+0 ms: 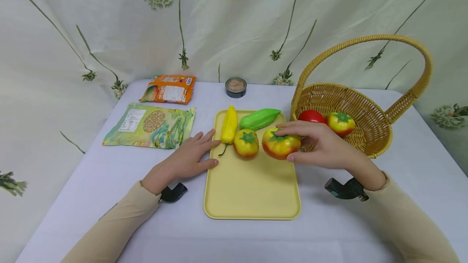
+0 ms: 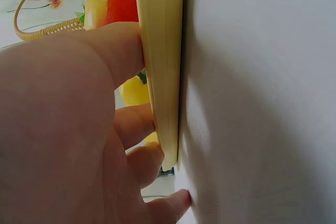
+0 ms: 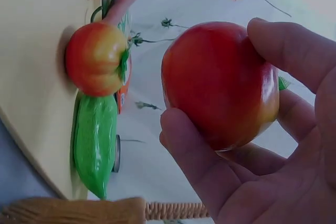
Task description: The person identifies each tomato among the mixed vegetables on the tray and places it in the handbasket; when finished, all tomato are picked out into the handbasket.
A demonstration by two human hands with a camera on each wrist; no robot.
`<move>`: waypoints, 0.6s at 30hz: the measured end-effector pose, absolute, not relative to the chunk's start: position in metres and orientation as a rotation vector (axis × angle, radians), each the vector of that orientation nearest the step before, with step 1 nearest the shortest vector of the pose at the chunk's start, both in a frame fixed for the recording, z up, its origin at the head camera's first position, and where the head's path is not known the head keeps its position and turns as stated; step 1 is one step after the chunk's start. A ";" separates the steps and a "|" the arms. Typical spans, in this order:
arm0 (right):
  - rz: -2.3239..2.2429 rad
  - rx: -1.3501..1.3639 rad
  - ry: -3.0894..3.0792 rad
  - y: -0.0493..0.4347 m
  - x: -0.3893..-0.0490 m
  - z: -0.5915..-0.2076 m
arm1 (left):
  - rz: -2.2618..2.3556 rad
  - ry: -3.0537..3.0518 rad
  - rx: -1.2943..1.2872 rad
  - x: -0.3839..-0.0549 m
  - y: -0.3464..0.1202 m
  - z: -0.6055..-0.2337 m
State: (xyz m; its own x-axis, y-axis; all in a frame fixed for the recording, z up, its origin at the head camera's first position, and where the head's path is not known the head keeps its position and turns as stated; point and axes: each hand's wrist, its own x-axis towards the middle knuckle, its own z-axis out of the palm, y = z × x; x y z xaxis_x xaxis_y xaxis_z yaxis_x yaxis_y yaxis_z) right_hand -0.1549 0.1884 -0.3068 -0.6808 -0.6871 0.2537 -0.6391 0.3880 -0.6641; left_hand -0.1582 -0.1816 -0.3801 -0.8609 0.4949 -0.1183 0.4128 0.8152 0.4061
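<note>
Above the right part of a yellow tray (image 1: pixel 252 194), my right hand (image 1: pixel 323 145) grips a yellow-red tomato (image 1: pixel 279 143) with a green leafy top. The right wrist view shows thumb and fingers around that tomato (image 3: pixel 218 85), with air between it and the tray. My left hand (image 1: pixel 191 155) rests at the tray's left edge, its fingers spread and fingertips touching the rim (image 2: pixel 163 66). On the tray lie a yellow pepper (image 1: pixel 229 125), a ridged green vegetable (image 1: pixel 259 119) and a second yellow-red tomato (image 1: pixel 246 144).
A wicker basket (image 1: pixel 380 133) with a tall handle stands right of the tray, holding a red fruit (image 1: pixel 311 116) and another yellow-red tomato (image 1: pixel 340 123). Behind are a small round can (image 1: pixel 235 87) and an orange packet (image 1: pixel 169 89); a green bag (image 1: pixel 151 127) lies left.
</note>
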 end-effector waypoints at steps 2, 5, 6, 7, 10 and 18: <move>-1.189 -1.228 2.586 0.199 -0.155 -0.306 | 0.547 2.781 0.704 -0.158 -0.182 -0.380; -1.221 -1.238 2.608 0.212 -0.155 -0.306 | 0.545 2.778 0.697 -0.158 -0.182 -0.381; -1.241 -1.235 2.610 0.216 -0.156 -0.307 | 0.545 2.776 0.697 -0.158 -0.182 -0.381; -1.264 -1.233 2.611 0.220 -0.156 -0.307 | 0.544 2.776 0.695 -0.158 -0.182 -0.380; -1.320 -1.210 2.624 0.230 -0.158 -0.310 | 0.546 2.776 0.697 -0.157 -0.182 -0.379; -1.362 -1.029 2.721 0.250 -0.163 -0.314 | 0.547 2.773 0.700 -0.158 -0.180 -0.378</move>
State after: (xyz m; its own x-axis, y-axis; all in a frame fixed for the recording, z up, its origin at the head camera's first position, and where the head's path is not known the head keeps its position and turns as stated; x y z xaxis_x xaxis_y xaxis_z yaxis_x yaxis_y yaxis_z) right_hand -0.1626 0.2496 -0.3139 -0.7926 -0.5122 0.3309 -0.5718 0.4356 -0.6952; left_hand -0.1581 -0.1800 -0.3783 -0.8596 0.4946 -0.1279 0.4090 0.8164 0.4077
